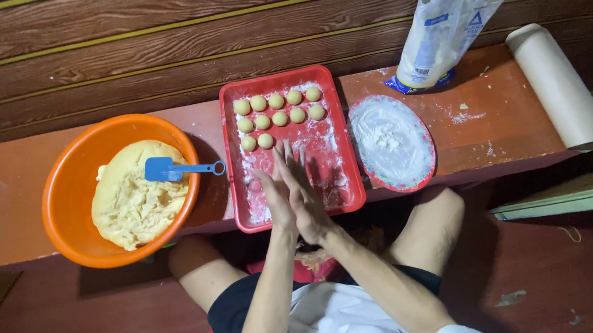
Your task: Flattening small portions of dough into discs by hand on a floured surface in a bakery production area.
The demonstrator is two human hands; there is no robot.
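Palms pressed flat together, left hand (276, 200) against right hand (303, 193), fingers pointing toward red tray (336, 143); contents unseen.

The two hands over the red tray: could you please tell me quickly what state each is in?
Left hand: flat, pressed palm to palm against the right; anything between them is hidden.
Right hand: flat likewise.
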